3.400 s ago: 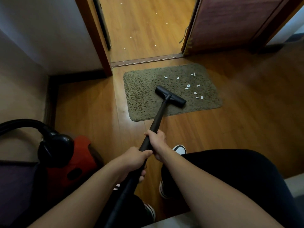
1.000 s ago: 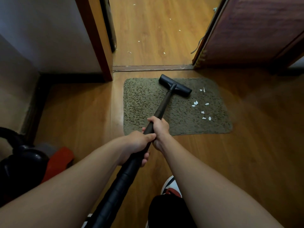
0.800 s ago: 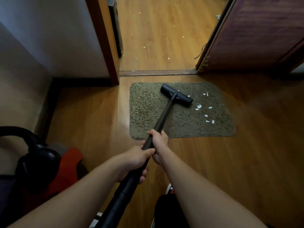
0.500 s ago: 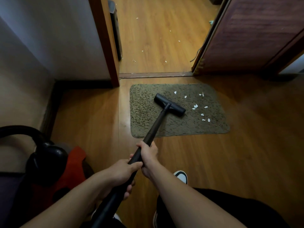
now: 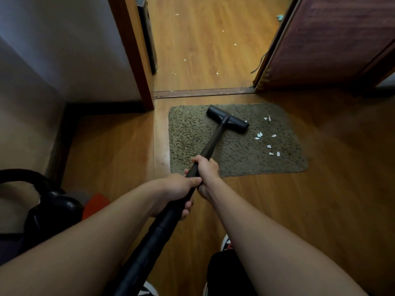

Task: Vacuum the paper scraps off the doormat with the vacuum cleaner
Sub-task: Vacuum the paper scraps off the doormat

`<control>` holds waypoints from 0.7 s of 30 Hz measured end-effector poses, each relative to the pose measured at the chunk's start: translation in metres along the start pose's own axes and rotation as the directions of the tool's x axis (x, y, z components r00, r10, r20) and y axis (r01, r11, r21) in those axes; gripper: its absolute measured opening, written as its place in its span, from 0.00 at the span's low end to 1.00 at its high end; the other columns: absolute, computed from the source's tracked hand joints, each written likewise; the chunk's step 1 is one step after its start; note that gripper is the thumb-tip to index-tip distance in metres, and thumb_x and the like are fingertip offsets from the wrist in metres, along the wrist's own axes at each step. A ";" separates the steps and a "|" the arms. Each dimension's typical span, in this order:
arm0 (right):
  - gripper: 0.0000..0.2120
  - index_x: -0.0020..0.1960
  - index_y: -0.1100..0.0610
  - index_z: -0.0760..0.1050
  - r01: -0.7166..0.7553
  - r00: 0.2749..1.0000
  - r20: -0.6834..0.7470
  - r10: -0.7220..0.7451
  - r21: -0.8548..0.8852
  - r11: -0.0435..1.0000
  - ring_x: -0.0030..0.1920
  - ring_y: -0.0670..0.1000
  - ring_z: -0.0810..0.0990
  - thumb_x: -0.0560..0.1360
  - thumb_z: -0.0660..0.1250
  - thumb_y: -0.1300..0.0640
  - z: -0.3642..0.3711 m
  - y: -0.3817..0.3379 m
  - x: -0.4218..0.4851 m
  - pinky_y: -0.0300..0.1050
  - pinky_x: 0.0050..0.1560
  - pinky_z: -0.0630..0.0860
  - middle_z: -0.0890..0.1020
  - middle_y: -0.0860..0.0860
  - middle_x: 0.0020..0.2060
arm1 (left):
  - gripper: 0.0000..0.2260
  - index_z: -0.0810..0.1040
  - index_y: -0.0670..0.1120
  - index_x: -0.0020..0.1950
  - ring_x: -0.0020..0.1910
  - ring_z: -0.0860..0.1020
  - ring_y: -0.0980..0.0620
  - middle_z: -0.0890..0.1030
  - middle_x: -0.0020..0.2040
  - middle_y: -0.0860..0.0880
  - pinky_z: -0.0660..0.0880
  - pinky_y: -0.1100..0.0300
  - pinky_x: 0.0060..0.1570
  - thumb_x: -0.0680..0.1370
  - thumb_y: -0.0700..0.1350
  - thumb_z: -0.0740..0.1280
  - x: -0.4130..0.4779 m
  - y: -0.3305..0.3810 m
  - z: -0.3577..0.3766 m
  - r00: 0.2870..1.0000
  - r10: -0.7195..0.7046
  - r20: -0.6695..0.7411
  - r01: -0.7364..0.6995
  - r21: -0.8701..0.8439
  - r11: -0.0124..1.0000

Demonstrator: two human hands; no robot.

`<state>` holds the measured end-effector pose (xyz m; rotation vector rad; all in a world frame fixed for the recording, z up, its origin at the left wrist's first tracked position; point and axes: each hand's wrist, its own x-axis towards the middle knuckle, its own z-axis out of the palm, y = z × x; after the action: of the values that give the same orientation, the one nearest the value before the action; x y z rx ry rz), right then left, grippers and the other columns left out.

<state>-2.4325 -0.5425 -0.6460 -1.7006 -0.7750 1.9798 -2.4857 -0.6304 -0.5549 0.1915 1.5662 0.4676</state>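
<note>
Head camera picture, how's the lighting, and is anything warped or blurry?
Head view: dim and warm, brightest on the floor past the doorway; lower-left corner so dark the vacuum body barely reads; wide lens slants the door frame and stretches the forearms; paper scraps on the doormat read crisp white; the wand, gripped by left hand and right hand, shows no motion blur.

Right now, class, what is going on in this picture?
A person grips the vacuum wand with both hands, the left hand just behind the right hand. The nozzle rests on the doormat near its far edge. White paper scraps lie to its right on the mat, not yet sucked up.
</note>
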 end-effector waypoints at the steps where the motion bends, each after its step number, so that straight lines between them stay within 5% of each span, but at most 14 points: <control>1: 0.24 0.72 0.64 0.66 0.002 1.000 -0.001 -0.002 0.008 1.000 0.18 0.52 0.77 0.78 0.66 0.66 0.001 -0.005 0.006 0.42 0.21 0.75 0.76 0.61 0.39 | 0.15 0.72 0.45 0.61 0.21 0.70 0.53 0.72 0.27 0.48 0.71 0.63 0.22 0.82 0.56 0.62 0.005 0.007 -0.001 1.000 -0.007 -0.001 0.007 0.005 1.000; 8: 0.19 0.69 0.69 0.67 0.041 0.999 -0.005 -0.041 0.054 0.998 0.16 0.51 0.75 0.80 0.64 0.66 -0.002 -0.037 0.044 0.39 0.18 0.71 0.74 0.62 0.39 | 0.16 0.74 0.45 0.56 0.21 0.70 0.54 0.72 0.26 0.48 0.70 0.63 0.21 0.81 0.57 0.64 0.037 0.051 -0.001 0.999 -0.027 -0.019 0.028 0.083 0.996; 14: 0.17 0.67 0.69 0.69 0.039 0.999 -0.004 -0.039 0.078 0.996 0.17 0.51 0.76 0.80 0.64 0.65 -0.021 -0.059 0.061 0.38 0.19 0.72 0.75 0.60 0.36 | 0.13 0.70 0.53 0.62 0.19 0.70 0.54 0.73 0.26 0.48 0.71 0.65 0.20 0.81 0.56 0.65 0.052 0.077 0.018 0.999 -0.006 -0.032 0.007 0.056 0.998; 21: 0.13 0.64 0.65 0.68 0.018 1.000 0.021 -0.019 0.023 1.000 0.18 0.51 0.77 0.80 0.63 0.64 -0.033 -0.059 0.056 0.40 0.20 0.75 0.77 0.61 0.37 | 0.14 0.73 0.47 0.56 0.19 0.70 0.53 0.73 0.26 0.47 0.70 0.64 0.20 0.80 0.57 0.65 0.054 0.071 0.026 0.999 -0.039 -0.003 0.039 0.049 0.998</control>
<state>-2.4115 -0.4579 -0.6532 -1.6558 -0.7694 1.9898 -2.4753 -0.5407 -0.5753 0.1979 1.5818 0.3986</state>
